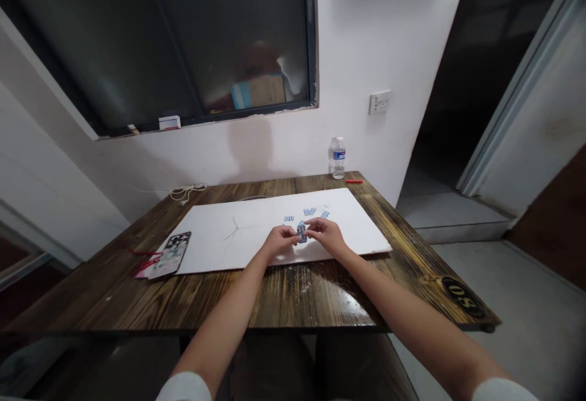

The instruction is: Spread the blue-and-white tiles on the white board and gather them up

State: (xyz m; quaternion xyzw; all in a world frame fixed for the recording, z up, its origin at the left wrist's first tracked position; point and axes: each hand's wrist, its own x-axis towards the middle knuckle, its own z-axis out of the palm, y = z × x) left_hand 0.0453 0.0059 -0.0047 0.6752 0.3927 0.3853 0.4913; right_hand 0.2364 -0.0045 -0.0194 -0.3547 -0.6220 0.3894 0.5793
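Both hands, left hand (280, 241) and right hand (326, 234), pinch a small blue card stack (301, 231) between them over the white sheet (229, 236) on the counter (293, 297). Loose blue cards (310, 211) lie at twelve o'clock; the phone (171, 254) sits at nine. Seemingly mid-deal, the next card needs a clean thumb peel.

Glossy dark wood table (320, 297) (grainy), matt white paper sheet (256, 218), clear plastic bottle (337, 158)

wooden table (320, 297) bears white board (256, 230), phone (170, 254).

phone (170, 254) left on table (320, 297), bottle (337, 158) behind (rt)
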